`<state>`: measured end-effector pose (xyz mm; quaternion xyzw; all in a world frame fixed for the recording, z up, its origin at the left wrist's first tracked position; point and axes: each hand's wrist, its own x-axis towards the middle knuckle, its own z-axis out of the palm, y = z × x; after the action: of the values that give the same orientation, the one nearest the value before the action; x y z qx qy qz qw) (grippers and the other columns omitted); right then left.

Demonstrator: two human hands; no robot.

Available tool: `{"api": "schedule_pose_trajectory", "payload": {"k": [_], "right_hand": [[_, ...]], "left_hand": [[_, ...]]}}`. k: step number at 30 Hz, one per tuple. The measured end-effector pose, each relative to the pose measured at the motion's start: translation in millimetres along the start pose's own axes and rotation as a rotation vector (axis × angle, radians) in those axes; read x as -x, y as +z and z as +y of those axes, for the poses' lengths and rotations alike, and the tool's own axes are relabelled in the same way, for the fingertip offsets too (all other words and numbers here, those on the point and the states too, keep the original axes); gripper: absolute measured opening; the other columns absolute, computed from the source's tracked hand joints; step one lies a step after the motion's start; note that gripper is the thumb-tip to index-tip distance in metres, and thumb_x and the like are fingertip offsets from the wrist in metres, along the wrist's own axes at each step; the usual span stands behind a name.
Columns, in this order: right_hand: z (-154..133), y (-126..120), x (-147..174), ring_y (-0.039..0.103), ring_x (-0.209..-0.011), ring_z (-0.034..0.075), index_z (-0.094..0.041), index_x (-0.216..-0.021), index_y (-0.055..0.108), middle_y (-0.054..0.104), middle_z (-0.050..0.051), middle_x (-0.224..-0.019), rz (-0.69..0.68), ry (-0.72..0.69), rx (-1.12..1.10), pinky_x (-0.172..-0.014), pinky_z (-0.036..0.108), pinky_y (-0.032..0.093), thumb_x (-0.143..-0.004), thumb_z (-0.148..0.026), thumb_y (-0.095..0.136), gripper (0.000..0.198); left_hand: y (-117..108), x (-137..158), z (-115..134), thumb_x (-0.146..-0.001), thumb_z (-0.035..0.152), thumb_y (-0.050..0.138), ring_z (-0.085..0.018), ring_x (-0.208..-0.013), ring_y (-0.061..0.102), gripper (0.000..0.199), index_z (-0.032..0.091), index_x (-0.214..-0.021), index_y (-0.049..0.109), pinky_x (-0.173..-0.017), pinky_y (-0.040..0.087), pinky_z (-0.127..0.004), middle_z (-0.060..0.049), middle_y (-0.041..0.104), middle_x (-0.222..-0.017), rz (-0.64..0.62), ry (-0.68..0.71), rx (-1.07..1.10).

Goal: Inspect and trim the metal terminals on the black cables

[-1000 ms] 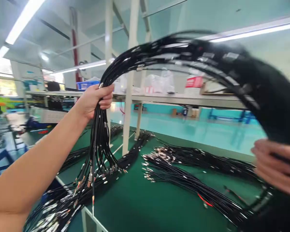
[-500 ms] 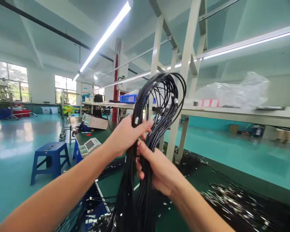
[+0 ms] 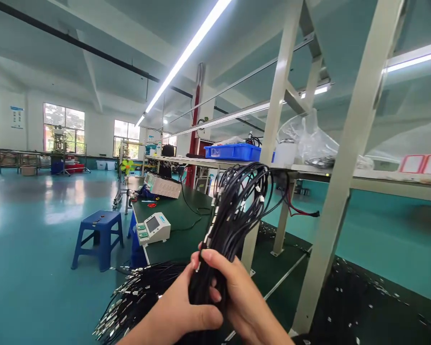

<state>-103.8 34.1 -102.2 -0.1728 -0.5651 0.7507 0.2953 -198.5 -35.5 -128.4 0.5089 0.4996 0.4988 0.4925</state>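
A looped bundle of black cables point(image 3: 233, 215) with small white tags rises upright in front of me. My left hand point(image 3: 187, 302) is wrapped round its lower left side, thumb across the front. On the other side, my right hand point(image 3: 233, 292) grips the same bundle slightly higher, its thumb pressed near the left fingertips. Below and left of my hands, a pile of black cables point(image 3: 140, 292) with whitish ends lies at the edge of the green bench top. The lower end of the held bundle is hidden behind my hands.
A small tester with a screen point(image 3: 153, 227) sits on the green bench top point(image 3: 187, 235). A blue stool point(image 3: 98, 235) stands on the floor to the left. Pale frame posts point(image 3: 337, 172) rise close on the right. A blue bin point(image 3: 233, 152) rests on the shelf.
The view has swung left. My hands and the bundle sit lower in view, and my left hand has shifted down to wrap round the bundle beside my right.
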Motion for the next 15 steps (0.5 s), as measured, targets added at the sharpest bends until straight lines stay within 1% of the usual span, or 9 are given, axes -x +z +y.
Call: {"api": "schedule_pose_trajectory", "payload": {"k": [1,3,5,8,10,11,12,14,15], "right_hand": [[5,3,-5,0.031,-0.038,0.002,-0.009,-0.074,0.058,0.042,0.0,-0.053,0.001,0.023,-0.025,-0.038,0.014,0.022,-0.065,-0.04,0.062,0.032],[17,10,-14,0.032,-0.038,0.003,-0.007,-0.072,0.058,0.036,-0.001,-0.046,-0.015,0.04,-0.042,-0.039,0.015,0.023,-0.066,-0.037,0.059,0.03],[29,18,-24,0.034,-0.039,0.004,-0.006,-0.072,0.059,0.039,0.0,-0.048,-0.024,0.039,-0.059,-0.04,0.016,0.024,-0.065,-0.032,0.059,0.028],[41,25,-45,0.04,-0.043,0.005,-0.009,-0.087,0.054,0.054,0.004,-0.067,-0.036,0.04,-0.145,-0.044,0.018,0.031,-0.063,-0.033,0.064,0.036],[40,21,-61,0.05,-0.058,0.009,-0.011,-0.097,0.05,0.057,0.005,-0.082,-0.089,-0.006,-0.162,-0.057,0.022,0.04,-0.06,-0.034,0.068,0.047],[36,15,-67,0.054,-0.07,0.011,-0.012,-0.099,0.05,0.057,0.006,-0.089,-0.124,-0.054,-0.118,-0.069,0.024,0.042,-0.061,-0.036,0.068,0.049],[32,8,-72,0.054,-0.085,0.014,-0.012,-0.102,0.051,0.056,0.007,-0.096,-0.148,-0.105,-0.032,-0.081,0.026,0.04,-0.063,-0.038,0.067,0.05],[21,-13,-73,0.042,-0.112,0.017,-0.013,-0.112,0.05,0.047,0.009,-0.118,-0.126,-0.158,0.214,-0.098,0.027,0.03,-0.068,-0.044,0.062,0.055],[16,-25,-68,0.035,-0.12,0.017,-0.015,-0.12,0.046,0.04,0.008,-0.127,-0.082,-0.131,0.342,-0.101,0.028,0.026,-0.069,-0.046,0.061,0.062]], "left_hand": [[-2,1,-5,-0.043,0.055,0.068,-0.012,-0.089,0.054,0.103,0.015,-0.123,0.016,-0.078,0.046,-0.021,-0.012,0.044,-0.108,-0.072,-0.083,0.081],[-7,4,-10,-0.048,0.043,0.067,-0.01,-0.077,0.057,0.09,0.014,-0.118,0.019,-0.074,0.045,-0.018,-0.009,0.05,-0.095,-0.112,-0.198,0.171],[-15,6,-9,-0.049,0.034,0.064,-0.009,-0.075,0.057,0.079,0.018,-0.114,0.023,-0.073,0.044,-0.017,-0.006,0.052,-0.089,-0.053,-0.272,0.189],[-33,6,-5,-0.05,0.032,0.057,-0.006,-0.063,0.053,0.061,0.016,-0.103,0.033,-0.061,0.04,-0.014,-0.004,0.053,-0.075,0.024,-0.341,0.041],[-50,4,1,-0.053,0.034,0.052,-0.002,-0.051,0.044,0.046,0.01,-0.089,0.037,-0.053,0.033,-0.012,-0.002,0.048,-0.064,0.09,-0.351,-0.084],[-60,3,5,-0.055,0.036,0.05,-0.001,-0.047,0.04,0.041,0.008,-0.083,0.038,-0.051,0.03,-0.011,-0.001,0.045,-0.06,0.128,-0.354,-0.143],[-70,0,11,-0.057,0.037,0.048,0.001,-0.046,0.036,0.039,0.007,-0.079,0.037,-0.049,0.028,-0.011,0.0,0.042,-0.057,0.168,-0.353,-0.208],[-92,-12,25,-0.059,0.039,0.045,0.002,-0.047,0.035,0.037,0.007,-0.075,0.036,-0.049,0.028,-0.01,0.0,0.041,-0.056,0.263,-0.3,-0.404],[-103,-20,31,-0.059,0.039,0.045,0.001,-0.049,0.036,0.036,0.007,-0.074,0.037,-0.049,0.029,-0.009,0.0,0.042,-0.058,0.317,-0.274,-0.536]]}}
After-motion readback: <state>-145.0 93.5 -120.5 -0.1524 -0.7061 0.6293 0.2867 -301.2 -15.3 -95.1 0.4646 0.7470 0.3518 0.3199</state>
